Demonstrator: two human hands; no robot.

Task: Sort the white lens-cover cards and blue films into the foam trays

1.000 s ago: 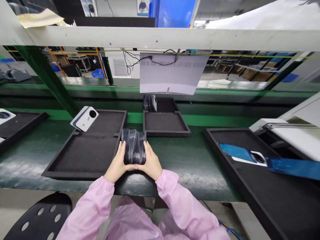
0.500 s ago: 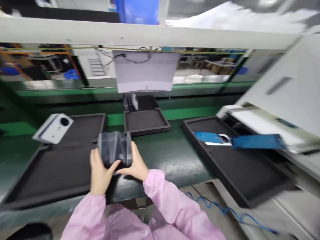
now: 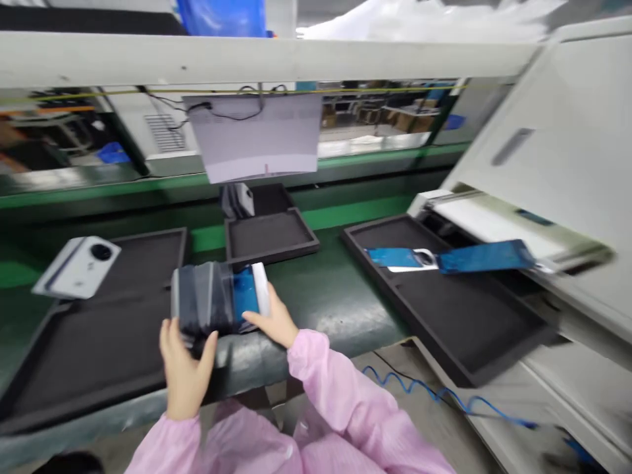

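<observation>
Between my hands is a row of dark, glossy phone back panels (image 3: 203, 299), packed closely on edge above the front of the green bench. My left hand (image 3: 185, 368) is wrapped round the row's left end and underside, thumb apart from the fingers. At the other end my right hand (image 3: 275, 320) grips a phone back panel with blue film (image 3: 245, 294) and a white edge, which leans away from the dark row. Motion blurs the fine detail, and my right fingertips are hidden behind this panel.
To the left lies a black tray (image 3: 99, 355) with white phone back panels (image 3: 83, 266) at its rear. A smaller black tray (image 3: 271, 237) sits behind the row. Blue-filmed pieces (image 3: 481, 257) lie across the right tray (image 3: 474, 322), beside a white machine (image 3: 557, 131).
At the row's right end, a blue-filmed, white-edged panel has come into sight in my right hand. My left hand has slid lower on the row. The whole view has shifted.
</observation>
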